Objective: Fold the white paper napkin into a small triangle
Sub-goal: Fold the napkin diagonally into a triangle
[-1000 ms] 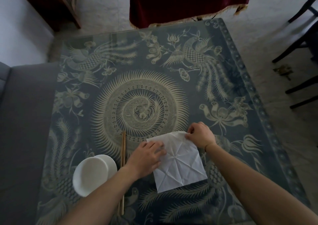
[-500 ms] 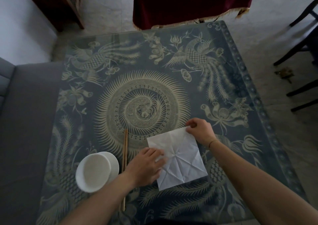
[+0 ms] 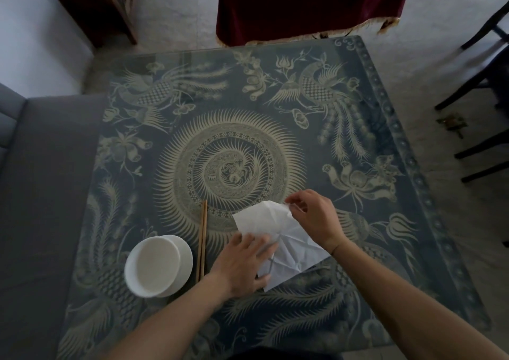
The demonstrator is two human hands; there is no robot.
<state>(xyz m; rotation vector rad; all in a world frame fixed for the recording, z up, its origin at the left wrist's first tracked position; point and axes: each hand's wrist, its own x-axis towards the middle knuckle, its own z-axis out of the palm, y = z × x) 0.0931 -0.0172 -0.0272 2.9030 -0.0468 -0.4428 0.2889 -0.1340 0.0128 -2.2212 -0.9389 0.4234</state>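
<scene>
A person's right hand [image 3: 314,219] pinches the far corner of a creased white paper napkin [image 3: 292,252] on the patterned table [image 3: 413,222], the left hand [image 3: 242,266] pressing it flat; light, limp, tear-prone, it is best taken by corners.

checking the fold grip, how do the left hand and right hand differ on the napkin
The left hand lies flat, pressing the napkin onto the table; the right hand pinches its far corner, lifted. The left hand sits at the near-left edge; the right hand sits farther away. Both touch the napkin.
</scene>
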